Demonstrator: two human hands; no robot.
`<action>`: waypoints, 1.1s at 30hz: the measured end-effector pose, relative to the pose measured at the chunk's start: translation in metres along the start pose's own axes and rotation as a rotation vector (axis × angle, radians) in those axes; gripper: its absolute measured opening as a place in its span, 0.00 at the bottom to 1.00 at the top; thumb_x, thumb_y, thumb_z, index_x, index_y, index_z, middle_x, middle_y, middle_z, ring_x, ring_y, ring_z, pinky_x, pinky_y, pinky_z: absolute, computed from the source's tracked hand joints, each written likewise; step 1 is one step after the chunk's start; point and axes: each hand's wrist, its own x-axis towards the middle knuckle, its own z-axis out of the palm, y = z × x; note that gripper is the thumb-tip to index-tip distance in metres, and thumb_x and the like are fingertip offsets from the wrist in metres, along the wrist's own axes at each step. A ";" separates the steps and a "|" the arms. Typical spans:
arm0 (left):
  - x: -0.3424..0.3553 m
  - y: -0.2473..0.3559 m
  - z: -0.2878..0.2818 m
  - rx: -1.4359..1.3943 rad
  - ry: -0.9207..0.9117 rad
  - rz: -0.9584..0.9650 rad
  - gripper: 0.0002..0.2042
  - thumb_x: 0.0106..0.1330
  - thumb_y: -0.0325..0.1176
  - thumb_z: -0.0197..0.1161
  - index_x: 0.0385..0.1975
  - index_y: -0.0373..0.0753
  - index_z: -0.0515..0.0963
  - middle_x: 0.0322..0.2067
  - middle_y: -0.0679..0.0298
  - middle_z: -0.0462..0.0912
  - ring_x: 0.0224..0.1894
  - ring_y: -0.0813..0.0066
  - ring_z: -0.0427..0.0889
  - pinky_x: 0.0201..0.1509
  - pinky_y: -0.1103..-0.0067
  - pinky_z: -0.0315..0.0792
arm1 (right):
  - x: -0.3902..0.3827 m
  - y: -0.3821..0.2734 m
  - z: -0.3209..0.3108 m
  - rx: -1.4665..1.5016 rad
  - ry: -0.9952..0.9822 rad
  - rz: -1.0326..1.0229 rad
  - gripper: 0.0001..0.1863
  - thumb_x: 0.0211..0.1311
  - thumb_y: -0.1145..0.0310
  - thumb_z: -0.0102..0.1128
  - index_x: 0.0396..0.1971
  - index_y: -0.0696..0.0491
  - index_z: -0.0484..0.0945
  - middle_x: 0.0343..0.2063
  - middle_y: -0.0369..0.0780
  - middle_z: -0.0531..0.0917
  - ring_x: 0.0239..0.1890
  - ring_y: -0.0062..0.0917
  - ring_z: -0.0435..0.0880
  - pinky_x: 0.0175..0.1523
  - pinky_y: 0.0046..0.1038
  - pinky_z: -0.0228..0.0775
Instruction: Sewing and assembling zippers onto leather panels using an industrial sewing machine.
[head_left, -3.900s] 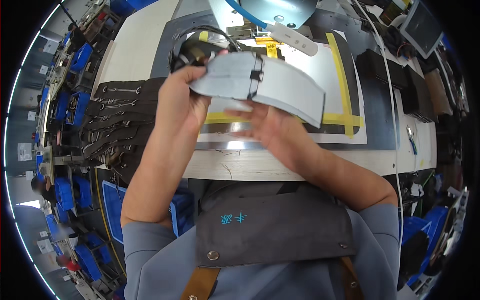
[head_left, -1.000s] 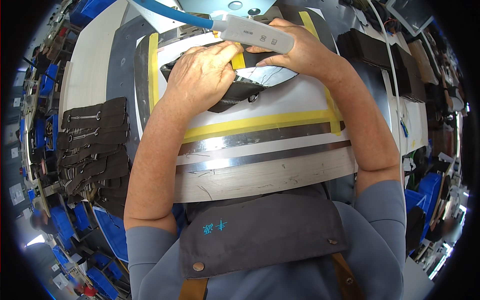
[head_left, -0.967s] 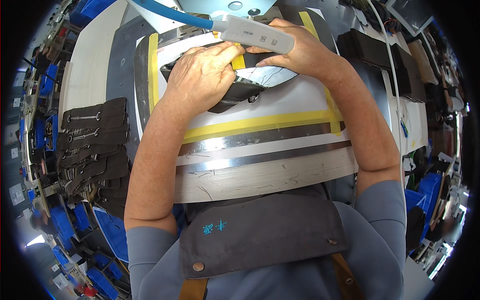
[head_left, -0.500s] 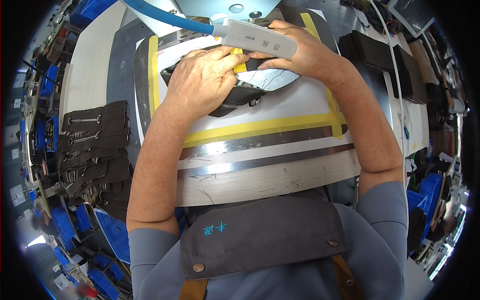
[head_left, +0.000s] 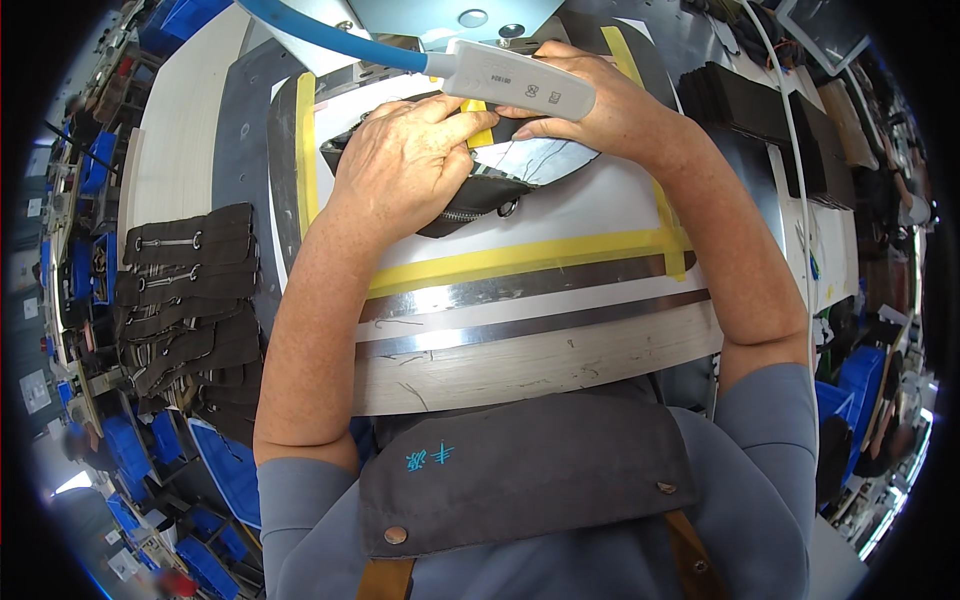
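Under both hands, at the foot of a light-blue machine (head_left: 410, 18), lies a dark zippered pouch piece (head_left: 482, 194). A metal zip, a round ring and a bit of striped lining show along its near edge. My left hand (head_left: 405, 165) rests over its left part, fingers bent and pressing on it. My right hand (head_left: 635, 112) holds the far right part, thumb and fingers close together. A white lamp head (head_left: 520, 82) on a blue bendy neck covers some of the right fingers. Between the hands a short yellow strip (head_left: 480, 130) shows. The spot under the machine is hidden.
White sheeting edged with yellow tape (head_left: 520, 249) covers the work surface. Dark zippered pieces (head_left: 190, 290) are stacked at the left, dark flat panels (head_left: 735, 105) at the far right. A white cable (head_left: 795, 170) runs down the right. Blue bins (head_left: 225, 465) stand below left.
Both hands stay on the pouch piece in nearly the same place. Only a very slight shift of the whole view shows.
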 end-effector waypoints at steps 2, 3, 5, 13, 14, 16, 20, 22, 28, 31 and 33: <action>0.000 0.000 -0.001 -0.002 -0.016 -0.015 0.17 0.61 0.29 0.51 0.46 0.42 0.84 0.46 0.62 0.84 0.43 0.59 0.83 0.57 0.62 0.73 | 0.001 -0.001 -0.001 0.005 0.002 -0.004 0.18 0.53 0.56 0.72 0.38 0.53 0.88 0.37 0.36 0.86 0.45 0.32 0.77 0.55 0.33 0.71; 0.000 0.000 -0.001 -0.002 -0.015 -0.017 0.17 0.61 0.29 0.51 0.46 0.42 0.84 0.46 0.62 0.84 0.43 0.59 0.83 0.57 0.62 0.73 | 0.002 -0.002 -0.001 0.016 -0.001 -0.007 0.18 0.53 0.56 0.72 0.39 0.53 0.87 0.36 0.37 0.86 0.44 0.32 0.77 0.55 0.34 0.71; 0.000 0.001 -0.001 0.000 -0.018 -0.029 0.17 0.61 0.30 0.52 0.46 0.41 0.84 0.47 0.61 0.84 0.43 0.59 0.83 0.57 0.63 0.73 | 0.002 -0.001 -0.001 0.028 -0.007 -0.015 0.19 0.53 0.56 0.72 0.39 0.54 0.87 0.36 0.37 0.86 0.44 0.33 0.77 0.54 0.34 0.71; 0.000 -0.003 0.003 -0.020 -0.009 -0.014 0.17 0.61 0.31 0.53 0.46 0.42 0.84 0.51 0.55 0.84 0.49 0.60 0.84 0.59 0.63 0.72 | 0.004 0.003 -0.001 -0.019 -0.069 0.057 0.21 0.52 0.54 0.74 0.39 0.54 0.84 0.33 0.39 0.85 0.44 0.33 0.78 0.52 0.35 0.72; 0.000 -0.003 0.003 -0.021 -0.024 -0.018 0.17 0.61 0.31 0.53 0.46 0.41 0.84 0.51 0.54 0.84 0.50 0.60 0.84 0.59 0.63 0.72 | 0.005 0.003 -0.002 -0.020 -0.069 0.056 0.21 0.52 0.54 0.74 0.39 0.54 0.84 0.33 0.39 0.85 0.44 0.33 0.78 0.52 0.35 0.72; -0.001 -0.004 0.003 -0.006 -0.026 -0.013 0.17 0.61 0.32 0.53 0.47 0.42 0.84 0.51 0.54 0.84 0.51 0.60 0.83 0.59 0.63 0.72 | 0.006 0.001 -0.002 -0.017 -0.087 0.064 0.21 0.52 0.54 0.73 0.39 0.54 0.84 0.33 0.38 0.85 0.44 0.33 0.78 0.52 0.35 0.72; 0.001 -0.004 0.003 -0.005 -0.052 -0.026 0.18 0.62 0.33 0.53 0.50 0.43 0.84 0.54 0.53 0.83 0.54 0.59 0.82 0.61 0.62 0.71 | 0.005 0.001 -0.002 -0.034 -0.078 0.046 0.21 0.53 0.53 0.73 0.40 0.53 0.83 0.33 0.38 0.85 0.44 0.33 0.78 0.52 0.35 0.72; 0.000 -0.005 0.004 0.008 -0.057 -0.023 0.18 0.62 0.33 0.53 0.50 0.43 0.83 0.54 0.53 0.82 0.55 0.60 0.82 0.62 0.63 0.71 | 0.004 0.002 -0.002 -0.058 -0.082 0.067 0.21 0.52 0.53 0.73 0.39 0.53 0.83 0.34 0.38 0.85 0.44 0.33 0.78 0.52 0.35 0.72; 0.001 -0.003 0.006 0.019 -0.059 -0.024 0.19 0.62 0.33 0.53 0.51 0.44 0.83 0.56 0.53 0.82 0.56 0.60 0.81 0.63 0.63 0.70 | 0.003 0.003 -0.002 -0.075 -0.069 0.015 0.20 0.52 0.54 0.73 0.39 0.53 0.84 0.35 0.38 0.86 0.45 0.33 0.79 0.53 0.36 0.72; 0.006 0.002 0.001 0.008 -0.091 -0.042 0.18 0.62 0.33 0.53 0.50 0.43 0.83 0.53 0.54 0.83 0.54 0.60 0.82 0.62 0.63 0.71 | 0.001 0.002 -0.004 -0.113 -0.056 0.024 0.20 0.53 0.54 0.72 0.39 0.52 0.85 0.35 0.37 0.86 0.44 0.33 0.79 0.53 0.36 0.72; 0.008 0.005 0.000 -0.008 -0.123 -0.065 0.18 0.62 0.32 0.53 0.49 0.43 0.83 0.52 0.55 0.83 0.52 0.60 0.83 0.61 0.62 0.71 | 0.001 -0.001 -0.005 -0.120 -0.061 0.029 0.19 0.53 0.54 0.72 0.39 0.52 0.86 0.36 0.37 0.86 0.44 0.33 0.79 0.53 0.35 0.72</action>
